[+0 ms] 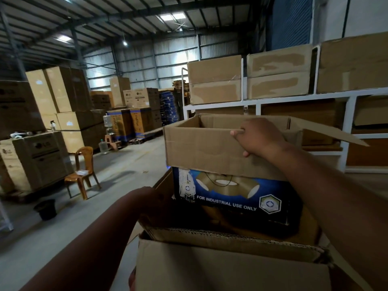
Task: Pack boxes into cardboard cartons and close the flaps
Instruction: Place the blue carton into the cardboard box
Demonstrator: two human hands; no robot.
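Right hand [259, 137] gripped the printed box [231, 164] by its near flap; left hand [155, 198] state unclear. Corrugated flap looked flimsy, so I judged the base a safer hold.

Matt corrugated carton [210, 150]; perhaps glossy box [231, 198].

"FOR INDUSTRIAL USE ONLY" is printed in white on the blue box [235, 194]. "LG" is read on the brown cartons at left [42, 145] and the far stacked cartons [138, 95]. "Whirlpool" is printed vertically on the blue-edged cartons [137, 122].
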